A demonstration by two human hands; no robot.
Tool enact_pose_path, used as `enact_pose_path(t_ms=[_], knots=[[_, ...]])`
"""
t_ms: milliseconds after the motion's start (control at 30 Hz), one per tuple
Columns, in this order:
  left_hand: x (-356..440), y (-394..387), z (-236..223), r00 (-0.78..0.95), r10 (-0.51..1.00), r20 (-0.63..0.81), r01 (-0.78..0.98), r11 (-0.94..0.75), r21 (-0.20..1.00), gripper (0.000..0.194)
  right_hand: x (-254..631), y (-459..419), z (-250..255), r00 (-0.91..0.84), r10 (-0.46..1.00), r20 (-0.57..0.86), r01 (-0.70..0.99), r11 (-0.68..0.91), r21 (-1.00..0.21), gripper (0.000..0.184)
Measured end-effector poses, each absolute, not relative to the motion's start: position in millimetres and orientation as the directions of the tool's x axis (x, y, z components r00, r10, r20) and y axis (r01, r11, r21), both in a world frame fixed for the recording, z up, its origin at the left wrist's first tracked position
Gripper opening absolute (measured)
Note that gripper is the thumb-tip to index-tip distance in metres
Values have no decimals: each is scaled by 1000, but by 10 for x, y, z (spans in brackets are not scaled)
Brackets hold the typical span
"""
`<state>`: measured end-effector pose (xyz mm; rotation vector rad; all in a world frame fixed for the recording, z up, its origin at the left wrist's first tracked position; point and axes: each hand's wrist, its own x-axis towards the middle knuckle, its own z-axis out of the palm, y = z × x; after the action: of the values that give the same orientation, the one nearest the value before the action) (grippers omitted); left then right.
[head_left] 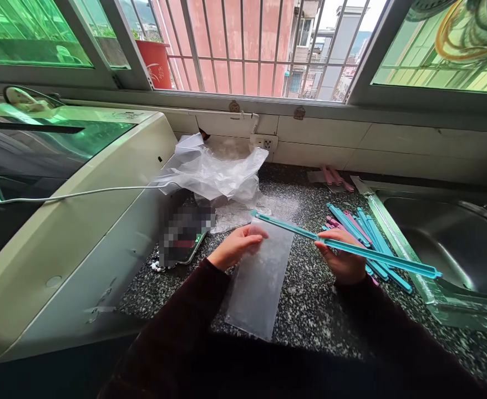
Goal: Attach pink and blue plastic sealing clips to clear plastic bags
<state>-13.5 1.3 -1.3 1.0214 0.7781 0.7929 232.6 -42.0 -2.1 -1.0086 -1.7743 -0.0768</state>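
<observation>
Here the left hand (240,246) pinches a flat, frosted plastic bag (260,285) over speckled stone counter (305,310); the right hand (345,263) grasps a long, slim, turquoise strip (360,250), slanting across the bag's far end, loose strips (377,235) heaped right.

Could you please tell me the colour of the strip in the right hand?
Turquoise strip, per the head view.

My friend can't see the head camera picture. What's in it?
A person's left hand holds a see-through plastic bag over a speckled counter while the right hand holds a long turquoise strip. Turquoise and pink strips lie by a metal sink.
</observation>
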Motion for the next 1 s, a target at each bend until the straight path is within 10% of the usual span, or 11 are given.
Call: enact_pose_path(t_ms=[233, 1000], knots=[[-153, -34, 25, 543, 832, -113, -200, 259, 945, 24, 2422, -361, -33, 86, 596, 798, 746, 493, -448, 7], [-25, -31, -109, 474, 835, -278, -271, 439, 857, 34, 2150, -491, -159, -120, 689, 715, 574, 636, -516, 10]])
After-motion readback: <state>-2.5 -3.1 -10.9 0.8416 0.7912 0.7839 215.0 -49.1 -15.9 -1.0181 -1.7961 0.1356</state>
